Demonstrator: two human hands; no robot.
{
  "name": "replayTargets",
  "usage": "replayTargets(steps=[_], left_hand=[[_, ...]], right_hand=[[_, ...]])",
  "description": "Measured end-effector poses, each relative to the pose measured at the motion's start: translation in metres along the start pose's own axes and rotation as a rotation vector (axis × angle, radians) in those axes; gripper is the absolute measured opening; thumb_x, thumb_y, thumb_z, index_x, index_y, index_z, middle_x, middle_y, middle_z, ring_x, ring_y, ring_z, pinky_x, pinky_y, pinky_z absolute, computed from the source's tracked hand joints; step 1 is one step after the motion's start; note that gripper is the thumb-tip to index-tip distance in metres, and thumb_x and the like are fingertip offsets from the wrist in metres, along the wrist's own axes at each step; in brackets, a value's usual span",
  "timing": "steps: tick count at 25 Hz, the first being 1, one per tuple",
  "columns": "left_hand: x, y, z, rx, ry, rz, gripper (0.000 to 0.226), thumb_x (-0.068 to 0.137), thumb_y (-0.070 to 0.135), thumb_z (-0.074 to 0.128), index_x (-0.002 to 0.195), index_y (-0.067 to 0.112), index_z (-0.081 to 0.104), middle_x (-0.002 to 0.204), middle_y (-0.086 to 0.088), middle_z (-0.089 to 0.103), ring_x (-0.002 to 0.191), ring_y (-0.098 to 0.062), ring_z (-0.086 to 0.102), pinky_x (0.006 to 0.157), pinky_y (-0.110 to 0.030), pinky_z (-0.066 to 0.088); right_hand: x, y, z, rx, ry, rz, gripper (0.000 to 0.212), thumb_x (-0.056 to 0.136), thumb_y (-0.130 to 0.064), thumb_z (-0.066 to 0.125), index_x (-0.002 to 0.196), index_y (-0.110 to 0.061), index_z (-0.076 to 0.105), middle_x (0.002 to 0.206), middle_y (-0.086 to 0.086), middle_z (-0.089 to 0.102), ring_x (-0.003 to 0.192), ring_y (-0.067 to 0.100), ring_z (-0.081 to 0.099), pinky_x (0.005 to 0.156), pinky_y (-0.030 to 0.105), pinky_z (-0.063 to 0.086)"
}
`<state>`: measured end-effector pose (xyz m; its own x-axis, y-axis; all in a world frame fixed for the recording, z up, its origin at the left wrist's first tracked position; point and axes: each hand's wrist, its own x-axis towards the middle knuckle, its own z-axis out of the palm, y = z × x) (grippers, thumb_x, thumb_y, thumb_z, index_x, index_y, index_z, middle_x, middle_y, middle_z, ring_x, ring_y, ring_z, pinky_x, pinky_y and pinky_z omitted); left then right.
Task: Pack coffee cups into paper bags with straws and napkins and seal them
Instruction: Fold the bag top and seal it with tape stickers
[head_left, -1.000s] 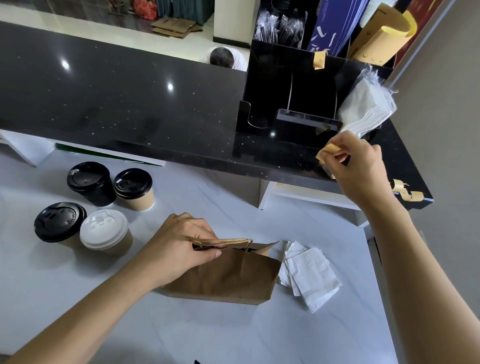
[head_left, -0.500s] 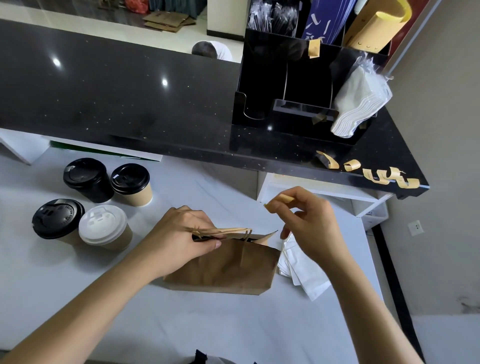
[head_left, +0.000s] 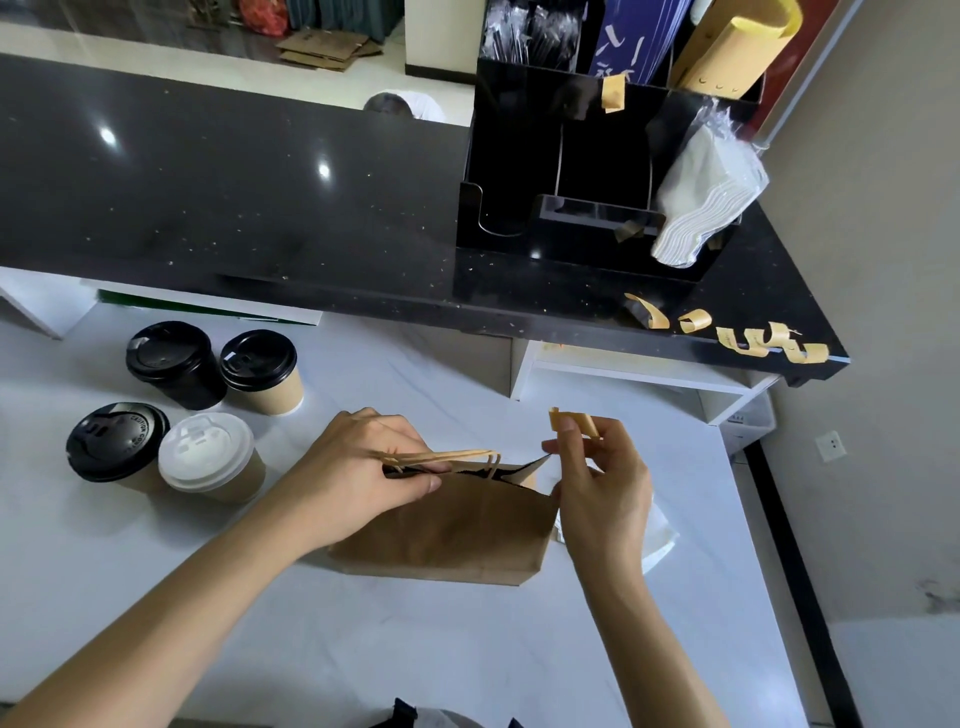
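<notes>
Brown paper bag stands on the white table, near its right edge. Left hand, forearm reaching in low, pinches the bag's mouth and handles closed. Right hand, raised just beside the bag's right corner, pinches a tape strip.

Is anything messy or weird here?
A little. Curled tape strips hang off the black counter's front edge, and one tape piece is stuck on the black organizer. The paper bag and four cups look fine, nothing spilled.
</notes>
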<state>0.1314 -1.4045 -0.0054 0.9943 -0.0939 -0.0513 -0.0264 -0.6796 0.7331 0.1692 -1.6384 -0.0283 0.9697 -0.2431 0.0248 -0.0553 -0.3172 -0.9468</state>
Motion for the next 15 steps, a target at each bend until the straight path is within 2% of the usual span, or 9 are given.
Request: replayTargets(steps=[2,5,7,9,11,13,15], left_hand=[[0.0,0.001,0.0,0.006,0.006,0.004,0.016,0.084,0.029,0.083,0.09,0.044,0.082,0.092,0.026,0.07,0.094,-0.006,0.056,0.087,-0.029,0.042],[0.0,0.003,0.001,0.038,0.005,0.009,0.015,0.085,0.028,0.082,0.089,0.042,0.081,0.091,0.027,0.069,0.094,-0.006,0.055,0.091,-0.031,0.041],[0.001,0.006,0.002,0.065,-0.004,0.033,0.016,0.085,0.025,0.079,0.086,0.041,0.078,0.086,0.024,0.069,0.09,-0.009,0.055,0.092,-0.035,0.043],[0.003,0.01,0.005,0.075,0.006,0.062,0.02,0.084,0.022,0.077,0.084,0.042,0.075,0.08,0.022,0.069,0.087,-0.011,0.054,0.091,-0.036,0.043],[0.006,0.016,0.009,0.069,0.067,0.087,0.017,0.081,0.025,0.08,0.086,0.041,0.076,0.078,0.022,0.069,0.087,-0.011,0.054,0.091,-0.031,0.04],[0.009,0.024,0.016,0.044,0.143,0.081,0.02,0.077,0.033,0.086,0.092,0.043,0.079,0.079,0.025,0.069,0.095,-0.004,0.051,0.088,-0.024,0.036],[0.01,0.031,0.025,0.022,0.183,0.06,0.023,0.073,0.039,0.09,0.094,0.043,0.081,0.071,0.026,0.065,0.101,0.002,0.049,0.086,-0.025,0.038]], right_hand=[[-0.003,0.004,0.005,-0.045,0.033,-0.024,0.022,0.098,-0.058,0.056,0.089,-0.037,0.059,0.079,-0.019,0.074,0.074,0.013,0.068,0.068,0.036,0.051],[-0.002,0.005,0.012,-0.096,0.111,-0.084,0.022,0.1,-0.057,0.05,0.09,-0.038,0.055,0.071,-0.018,0.071,0.072,0.003,0.065,0.064,0.011,0.04],[0.0,0.007,0.015,-0.104,0.139,-0.106,0.023,0.102,-0.054,0.05,0.09,-0.035,0.055,0.065,-0.014,0.069,0.068,0.003,0.063,0.067,0.004,0.038],[0.002,0.009,0.016,-0.096,0.147,-0.111,0.022,0.104,-0.051,0.051,0.09,-0.034,0.055,0.062,-0.012,0.067,0.065,0.005,0.064,0.067,0.004,0.038],[0.003,0.011,0.017,-0.084,0.143,-0.117,0.022,0.104,-0.051,0.052,0.09,-0.033,0.055,0.061,-0.011,0.066,0.063,0.007,0.065,0.065,0.005,0.039],[0.003,0.011,0.019,-0.081,0.145,-0.143,0.021,0.103,-0.05,0.054,0.091,-0.033,0.056,0.061,-0.01,0.065,0.062,0.007,0.064,0.063,0.006,0.04],[0.002,0.011,0.02,-0.081,0.146,-0.172,0.021,0.102,-0.049,0.056,0.09,-0.032,0.057,0.062,-0.014,0.063,0.06,0.006,0.062,0.059,0.009,0.041]])
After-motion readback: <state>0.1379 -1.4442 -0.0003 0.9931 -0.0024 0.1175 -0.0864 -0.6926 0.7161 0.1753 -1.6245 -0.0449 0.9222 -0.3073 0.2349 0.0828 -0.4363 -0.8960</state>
